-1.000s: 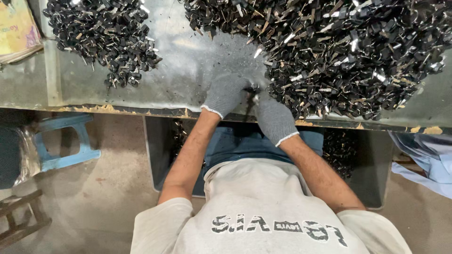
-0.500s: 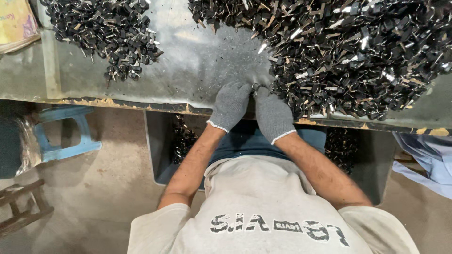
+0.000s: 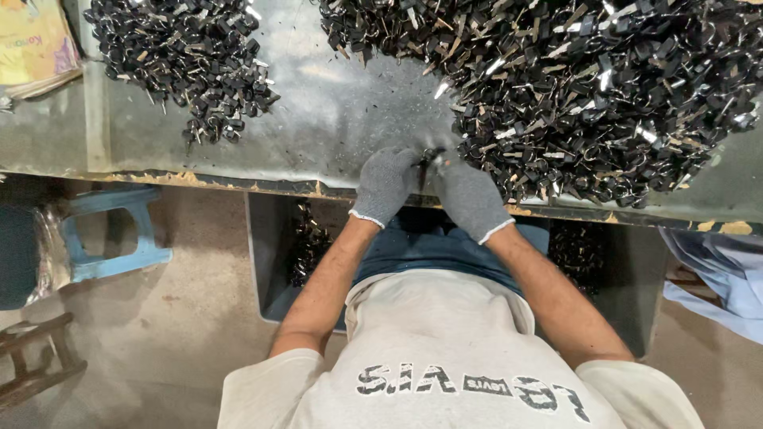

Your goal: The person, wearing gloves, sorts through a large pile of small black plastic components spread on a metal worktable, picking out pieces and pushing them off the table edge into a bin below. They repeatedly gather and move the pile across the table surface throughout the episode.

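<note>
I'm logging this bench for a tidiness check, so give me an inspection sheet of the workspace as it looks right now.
Surface: grey metal table, scratched, flecked with small dark bits.
Job's things: large pile of small black-and-silver metal parts; one small part between both hands.
Clutter: smaller pile at far left; yellow booklet at the corner.
Hands: left hand and right hand, grey knit gloves, fingertips together at the table edge.
Cables: nothing seen.
Surroundings: bin of parts under the table; blue stool; concrete floor.
</note>
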The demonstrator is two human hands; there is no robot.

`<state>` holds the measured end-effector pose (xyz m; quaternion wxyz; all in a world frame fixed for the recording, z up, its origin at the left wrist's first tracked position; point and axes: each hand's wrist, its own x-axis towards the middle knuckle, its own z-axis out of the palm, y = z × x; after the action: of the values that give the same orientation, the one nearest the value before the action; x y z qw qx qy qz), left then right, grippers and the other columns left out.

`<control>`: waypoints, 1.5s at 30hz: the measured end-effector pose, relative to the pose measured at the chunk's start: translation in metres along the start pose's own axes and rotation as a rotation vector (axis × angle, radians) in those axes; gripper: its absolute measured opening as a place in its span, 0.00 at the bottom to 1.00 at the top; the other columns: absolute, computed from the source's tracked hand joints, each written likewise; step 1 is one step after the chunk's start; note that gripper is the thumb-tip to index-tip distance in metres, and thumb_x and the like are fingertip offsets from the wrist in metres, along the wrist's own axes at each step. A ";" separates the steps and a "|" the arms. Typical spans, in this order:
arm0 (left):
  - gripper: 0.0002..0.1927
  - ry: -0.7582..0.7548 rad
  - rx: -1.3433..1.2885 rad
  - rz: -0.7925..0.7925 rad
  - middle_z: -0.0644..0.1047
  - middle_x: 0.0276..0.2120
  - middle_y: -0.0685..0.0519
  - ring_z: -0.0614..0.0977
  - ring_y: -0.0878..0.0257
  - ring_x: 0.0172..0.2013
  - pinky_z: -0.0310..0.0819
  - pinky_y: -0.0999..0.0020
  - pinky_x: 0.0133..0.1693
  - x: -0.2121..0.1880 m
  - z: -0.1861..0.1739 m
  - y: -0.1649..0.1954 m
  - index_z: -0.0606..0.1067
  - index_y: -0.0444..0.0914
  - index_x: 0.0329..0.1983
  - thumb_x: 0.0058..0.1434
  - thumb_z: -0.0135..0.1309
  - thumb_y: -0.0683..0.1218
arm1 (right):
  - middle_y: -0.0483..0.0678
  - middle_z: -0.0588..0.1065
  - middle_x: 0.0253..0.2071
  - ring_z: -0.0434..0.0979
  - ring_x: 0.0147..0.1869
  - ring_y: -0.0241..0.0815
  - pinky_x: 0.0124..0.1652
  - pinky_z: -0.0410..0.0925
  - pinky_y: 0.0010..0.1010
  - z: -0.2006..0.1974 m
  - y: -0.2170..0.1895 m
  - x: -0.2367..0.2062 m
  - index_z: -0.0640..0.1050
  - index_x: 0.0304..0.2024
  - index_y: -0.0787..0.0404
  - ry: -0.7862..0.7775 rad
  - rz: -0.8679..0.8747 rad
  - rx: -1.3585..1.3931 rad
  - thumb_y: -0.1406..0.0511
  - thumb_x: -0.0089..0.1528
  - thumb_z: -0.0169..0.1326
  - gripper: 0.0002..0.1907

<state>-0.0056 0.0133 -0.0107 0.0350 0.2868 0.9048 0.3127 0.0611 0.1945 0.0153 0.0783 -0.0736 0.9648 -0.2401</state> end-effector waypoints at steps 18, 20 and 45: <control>0.15 0.062 0.005 0.120 0.79 0.40 0.45 0.81 0.44 0.46 0.75 0.50 0.51 -0.007 0.011 -0.004 0.76 0.39 0.49 0.57 0.55 0.37 | 0.60 0.76 0.33 0.81 0.35 0.60 0.34 0.74 0.51 0.030 -0.018 0.010 0.75 0.40 0.68 0.122 0.184 -0.190 0.69 0.63 0.51 0.07; 0.16 0.077 -0.003 0.123 0.79 0.41 0.44 0.81 0.44 0.46 0.75 0.49 0.50 -0.007 0.010 -0.004 0.76 0.38 0.49 0.56 0.56 0.38 | 0.65 0.76 0.33 0.79 0.36 0.66 0.37 0.72 0.55 0.023 -0.004 0.018 0.74 0.39 0.70 0.025 0.061 0.069 0.67 0.62 0.52 0.10; 0.15 0.061 -0.028 0.040 0.79 0.36 0.44 0.81 0.44 0.42 0.74 0.49 0.46 -0.014 0.003 0.003 0.77 0.38 0.47 0.56 0.52 0.37 | 0.65 0.77 0.33 0.81 0.39 0.65 0.38 0.74 0.54 0.028 -0.023 0.011 0.76 0.43 0.72 0.154 0.167 -0.180 0.62 0.65 0.51 0.15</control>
<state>0.0081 0.0096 -0.0135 0.0052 0.2946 0.8952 0.3344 0.0577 0.1597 0.0003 0.0167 0.0190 0.9884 -0.1500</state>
